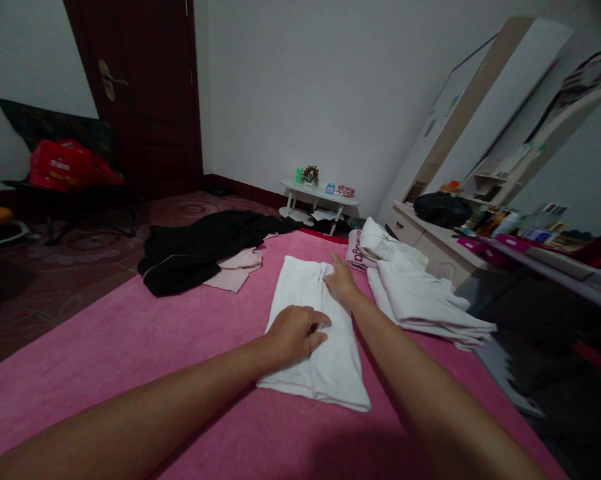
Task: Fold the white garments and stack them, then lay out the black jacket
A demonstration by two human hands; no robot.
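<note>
A folded white garment is being pressed flat on a pink bedcover by the left hand, fingers curled, and the right hand, fingers extended. Nothing is being gripped. It is looking soft, light and limp, best lifted at its folded edges.

Pink lettering runs along the folded white garment beside the pile, too small to read.

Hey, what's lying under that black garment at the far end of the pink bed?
A pink cloth sticks out from under the black garment, over the pink bed. Only its near edge shows; how far it runs beneath is covered.
</note>
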